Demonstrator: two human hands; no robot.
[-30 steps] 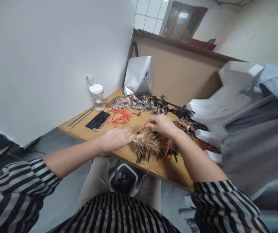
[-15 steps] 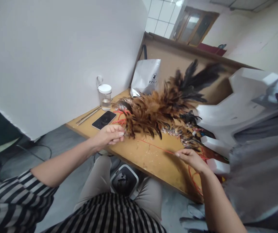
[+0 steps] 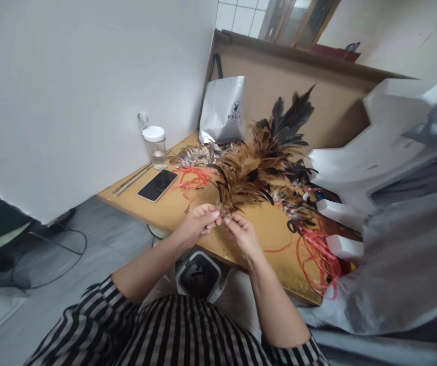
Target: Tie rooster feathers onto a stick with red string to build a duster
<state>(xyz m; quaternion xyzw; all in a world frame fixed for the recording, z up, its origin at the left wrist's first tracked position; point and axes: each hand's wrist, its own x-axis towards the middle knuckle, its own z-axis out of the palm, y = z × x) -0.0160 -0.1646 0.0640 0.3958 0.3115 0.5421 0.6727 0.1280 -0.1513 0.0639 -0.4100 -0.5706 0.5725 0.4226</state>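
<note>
A bushy feather bundle, brown with long black feathers at the far end, slants over the table. At its near tied end, my left hand is closed in a pinch. My right hand is closed too, its fingertips almost meeting the left ones at the same end. A thin red string trails out to the right from beneath the right hand; its end at the fingers is hidden. On the right lies a tangle of red strings, beside small black-handled scissors and more feathers.
On the yellow table are a phone, thin sticks, a lidded jar, a silver bag and more red strings. White foam stands right. Below the table edge is a bin.
My right hand has come left from the stretched red string to the bundle's tied end, beside my left hand. The feather bundle has swung more upright, and the view has shifted.
</note>
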